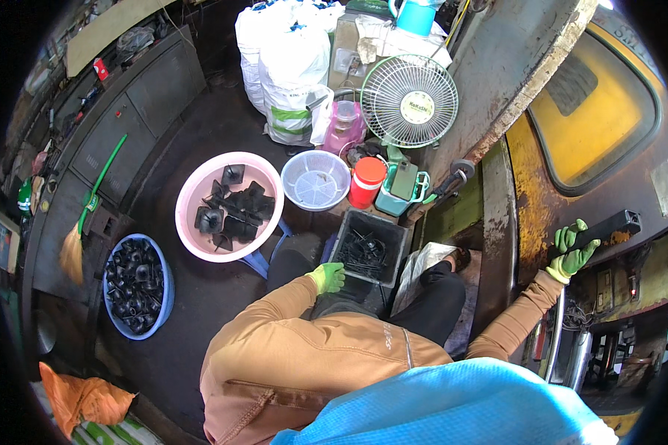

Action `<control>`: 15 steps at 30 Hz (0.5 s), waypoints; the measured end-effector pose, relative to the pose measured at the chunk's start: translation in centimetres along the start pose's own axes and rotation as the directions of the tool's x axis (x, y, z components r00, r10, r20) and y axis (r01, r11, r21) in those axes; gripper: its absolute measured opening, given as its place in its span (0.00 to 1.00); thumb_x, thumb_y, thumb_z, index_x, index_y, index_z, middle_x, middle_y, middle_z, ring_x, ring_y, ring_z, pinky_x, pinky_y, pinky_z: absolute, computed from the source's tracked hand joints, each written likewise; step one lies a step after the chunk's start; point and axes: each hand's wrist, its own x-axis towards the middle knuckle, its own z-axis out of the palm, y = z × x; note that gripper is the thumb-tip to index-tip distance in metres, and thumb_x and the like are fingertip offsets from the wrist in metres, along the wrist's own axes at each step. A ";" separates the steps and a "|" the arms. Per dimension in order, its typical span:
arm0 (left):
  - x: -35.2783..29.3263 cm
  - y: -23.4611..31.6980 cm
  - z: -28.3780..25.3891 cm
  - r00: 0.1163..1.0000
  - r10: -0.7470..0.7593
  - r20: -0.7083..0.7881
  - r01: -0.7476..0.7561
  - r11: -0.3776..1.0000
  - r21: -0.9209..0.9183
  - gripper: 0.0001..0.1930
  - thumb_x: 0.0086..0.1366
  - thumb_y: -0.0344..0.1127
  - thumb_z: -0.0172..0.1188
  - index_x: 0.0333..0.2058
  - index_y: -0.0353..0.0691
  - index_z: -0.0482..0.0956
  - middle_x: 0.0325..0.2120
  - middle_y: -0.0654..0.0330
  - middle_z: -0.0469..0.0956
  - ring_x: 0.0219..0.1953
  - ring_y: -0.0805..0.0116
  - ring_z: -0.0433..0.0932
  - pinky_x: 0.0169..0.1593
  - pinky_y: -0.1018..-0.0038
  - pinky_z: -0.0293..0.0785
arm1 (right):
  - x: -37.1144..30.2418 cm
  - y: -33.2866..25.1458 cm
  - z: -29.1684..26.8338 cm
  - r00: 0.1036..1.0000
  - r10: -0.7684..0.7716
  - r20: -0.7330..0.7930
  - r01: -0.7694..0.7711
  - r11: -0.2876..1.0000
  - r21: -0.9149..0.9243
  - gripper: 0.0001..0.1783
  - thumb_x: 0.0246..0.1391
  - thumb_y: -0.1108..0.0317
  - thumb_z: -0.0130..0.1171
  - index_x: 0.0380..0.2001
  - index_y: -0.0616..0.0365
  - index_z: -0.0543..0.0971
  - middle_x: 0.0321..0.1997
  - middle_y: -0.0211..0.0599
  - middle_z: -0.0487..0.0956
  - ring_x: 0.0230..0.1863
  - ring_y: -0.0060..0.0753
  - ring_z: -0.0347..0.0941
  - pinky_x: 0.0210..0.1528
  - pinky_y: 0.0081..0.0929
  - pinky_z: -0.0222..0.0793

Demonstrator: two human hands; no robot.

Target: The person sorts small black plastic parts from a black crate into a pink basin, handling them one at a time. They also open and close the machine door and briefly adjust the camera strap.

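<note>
My left hand (328,278), in a yellow-green glove, is closed beside the near left corner of a dark rectangular bin (399,259). What its fingers hold, if anything, is hidden. Thin black parts (362,252) lie piled in the bin, between my legs. Far to the right, my right hand (571,256), gloved alike, reaches up to the yellow machine (527,178). Its fingers and thumb lie on either side of a black bar (608,228) that sticks out from the machine.
Left of me stand a pink basin (189,230) with black funnel-shaped pieces and a blue basket (169,297) full of black parts. Ahead are a pale plastic basket (315,182), a red-lidded jug (365,185), a teal container (416,194), a fan (410,100) and white sacks (293,67). A broom (89,204) leans on the cabinets.
</note>
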 end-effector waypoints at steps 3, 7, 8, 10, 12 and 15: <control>-0.3 0.1 0.1 1.000 -0.001 0.019 0.001 1.000 -0.001 0.14 0.63 0.50 0.49 0.34 0.46 0.73 0.35 0.59 0.75 0.39 0.56 0.73 0.47 0.59 0.68 | 0.0 0.0 0.0 0.999 -0.003 -0.036 0.002 1.000 -0.011 0.35 0.55 0.36 0.44 0.41 0.63 0.74 0.11 0.21 0.53 0.11 0.19 0.44 0.16 0.20 0.42; -0.7 0.2 0.4 1.000 0.015 -0.012 -0.015 1.000 0.018 0.15 0.63 0.51 0.49 0.34 0.46 0.73 0.34 0.59 0.74 0.38 0.58 0.73 0.46 0.60 0.69 | 0.0 -0.1 0.2 1.000 -0.006 0.023 0.006 1.000 0.006 0.35 0.55 0.37 0.44 0.41 0.63 0.74 0.11 0.21 0.53 0.11 0.18 0.43 0.16 0.21 0.42; -0.8 0.2 0.4 1.000 0.020 -0.001 -0.019 1.000 0.016 0.15 0.63 0.51 0.49 0.34 0.46 0.73 0.34 0.59 0.74 0.38 0.59 0.73 0.45 0.60 0.69 | 0.0 -0.1 0.3 0.999 -0.013 0.047 0.013 1.000 0.004 0.35 0.55 0.37 0.44 0.41 0.63 0.74 0.12 0.21 0.53 0.11 0.18 0.43 0.16 0.21 0.42; -0.8 0.1 0.5 0.999 0.040 -0.028 -0.039 0.999 0.036 0.15 0.63 0.51 0.50 0.33 0.46 0.73 0.34 0.60 0.74 0.37 0.60 0.73 0.44 0.61 0.70 | -0.1 -0.1 0.3 1.000 -0.012 0.028 0.012 1.000 0.003 0.36 0.55 0.37 0.44 0.42 0.63 0.74 0.11 0.20 0.52 0.11 0.18 0.43 0.16 0.20 0.42; -0.6 0.1 0.4 0.998 0.045 -0.037 -0.044 0.998 0.043 0.15 0.63 0.51 0.50 0.33 0.46 0.73 0.34 0.60 0.74 0.36 0.61 0.73 0.43 0.62 0.70 | -0.2 -0.1 0.4 1.000 -0.009 0.007 0.009 1.000 0.004 0.36 0.56 0.37 0.44 0.42 0.63 0.75 0.11 0.20 0.52 0.11 0.18 0.43 0.16 0.20 0.42; -0.3 0.1 0.3 0.999 0.031 -0.020 -0.031 0.999 0.029 0.15 0.63 0.51 0.50 0.33 0.46 0.73 0.34 0.60 0.74 0.36 0.61 0.73 0.44 0.62 0.70 | -0.3 -0.3 0.5 1.000 0.000 -0.012 0.000 1.000 0.006 0.35 0.56 0.37 0.44 0.42 0.63 0.74 0.11 0.20 0.51 0.11 0.18 0.43 0.17 0.20 0.42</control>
